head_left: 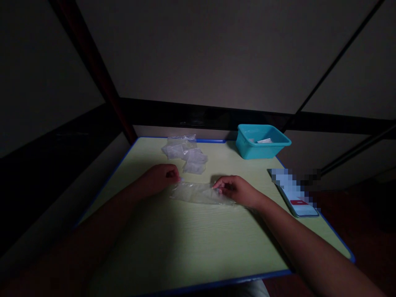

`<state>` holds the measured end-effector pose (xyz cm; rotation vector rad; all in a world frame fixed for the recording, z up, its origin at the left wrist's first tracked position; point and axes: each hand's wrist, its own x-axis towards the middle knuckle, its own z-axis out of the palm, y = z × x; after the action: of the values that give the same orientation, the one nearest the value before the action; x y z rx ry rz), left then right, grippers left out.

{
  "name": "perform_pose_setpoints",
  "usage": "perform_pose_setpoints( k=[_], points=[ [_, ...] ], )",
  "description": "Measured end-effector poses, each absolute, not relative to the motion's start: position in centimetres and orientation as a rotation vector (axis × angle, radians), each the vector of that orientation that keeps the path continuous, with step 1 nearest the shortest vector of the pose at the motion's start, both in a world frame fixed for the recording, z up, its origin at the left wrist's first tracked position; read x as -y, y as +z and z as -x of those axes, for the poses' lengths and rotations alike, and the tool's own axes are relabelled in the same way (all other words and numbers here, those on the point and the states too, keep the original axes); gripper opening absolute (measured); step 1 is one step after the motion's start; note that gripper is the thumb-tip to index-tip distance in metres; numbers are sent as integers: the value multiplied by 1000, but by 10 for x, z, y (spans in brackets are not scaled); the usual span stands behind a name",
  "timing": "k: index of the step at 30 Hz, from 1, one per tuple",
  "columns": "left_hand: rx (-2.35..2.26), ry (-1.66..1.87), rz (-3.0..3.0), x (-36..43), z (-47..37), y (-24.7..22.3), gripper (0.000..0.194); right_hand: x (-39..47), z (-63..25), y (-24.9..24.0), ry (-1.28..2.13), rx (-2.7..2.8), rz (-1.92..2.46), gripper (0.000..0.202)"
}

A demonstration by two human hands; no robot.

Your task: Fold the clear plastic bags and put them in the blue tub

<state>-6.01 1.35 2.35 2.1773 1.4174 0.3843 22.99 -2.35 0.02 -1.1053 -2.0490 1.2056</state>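
Note:
A clear plastic bag (pixel 194 193) lies stretched sideways across the middle of the table, between my two hands. My left hand (pixel 163 175) is closed in a pinch at the bag's upper left corner. At the bag's right part, my right hand (pixel 233 189) pinches the plastic between thumb and fingers. Behind the hands, several small translucent packets (pixel 194 161) lie in a loose overlapping pile. Another clear plastic bag (pixel 188 140) lies flat at the table's far edge, partly under the packets.
A turquoise plastic basket (pixel 258 152) with some white pieces inside stands at the far right corner. A phone with a lit screen (pixel 297 198) lies along the right edge. The pale green table (pixel 198 243) has a blue rim, with a wall behind it.

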Motion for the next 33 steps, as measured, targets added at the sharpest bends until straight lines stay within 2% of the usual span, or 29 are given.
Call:
perform_pose_setpoints(
  k=[7,9,11,15,21,33],
  points=[
    [-1551,462,-2311,-2,49,27,20,25,-230,1,1184,2046,1128,19],
    [-1445,510,-2450,5,42,28,24,25,-230,1,1185,2044,1124,18],
    [-1137,514,-2665,12,36,25,28,25,-229,1,1184,2049,1117,17],
    [-911,434,-2794,14,29,9,30,24,-229,1,1142,2085,1119,18],
    [-756,232,-2805,9,28,0,45,22,-232,-3,1055,2151,1154,18],
    [-794,-20,-2793,20,22,4,50,20,-231,-2,967,2196,1154,16]
  ],
)
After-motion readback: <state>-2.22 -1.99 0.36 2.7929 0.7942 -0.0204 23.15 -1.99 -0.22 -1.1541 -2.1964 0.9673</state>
